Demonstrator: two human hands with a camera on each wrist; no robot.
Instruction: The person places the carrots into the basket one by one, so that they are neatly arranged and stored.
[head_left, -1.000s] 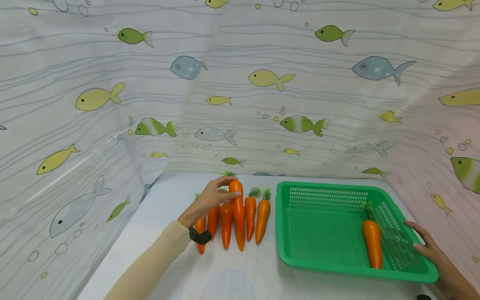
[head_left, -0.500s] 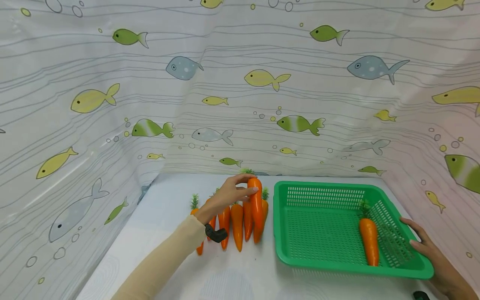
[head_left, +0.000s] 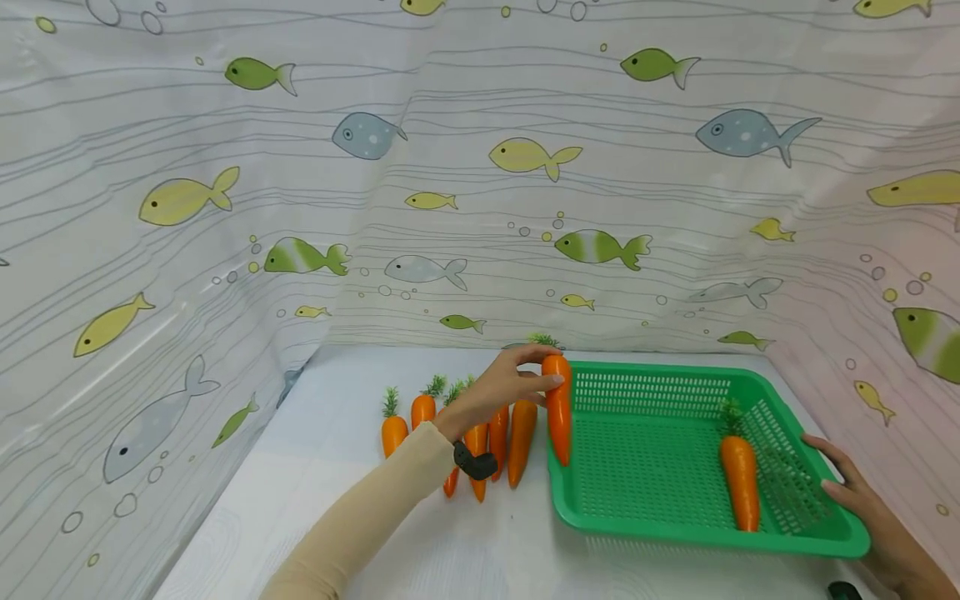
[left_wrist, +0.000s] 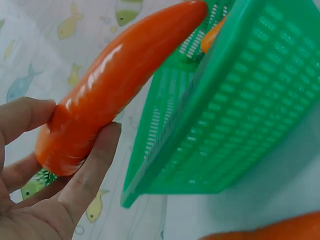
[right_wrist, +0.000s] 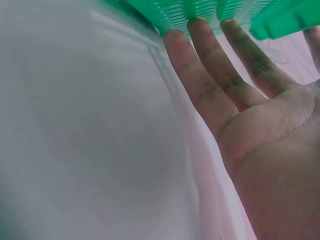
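Note:
My left hand [head_left: 517, 379] pinches an orange carrot [head_left: 557, 408] near its leafy top, with the tip pointing down, in front of the green basket's left rim. In the left wrist view the fingers and thumb hold the thick end of the carrot [left_wrist: 115, 82] beside the basket [left_wrist: 250, 95]. The head view shows another carrot [head_left: 741, 483] lying inside the green basket [head_left: 645, 537], at its right side. My right hand [head_left: 862, 500] is at the basket's right side. Its straight fingers [right_wrist: 207, 55] touch the outer wall in the right wrist view.
A row of several carrots [head_left: 522, 442] lies on the white table [head_left: 465, 550] left of the basket, partly behind the left forearm. White sheeting with printed fish [head_left: 525, 158] surrounds the table at the back and sides.
My left hand has carried its carrot rightward, from above the row to the basket's left rim. The right hand stays at the basket's right side.

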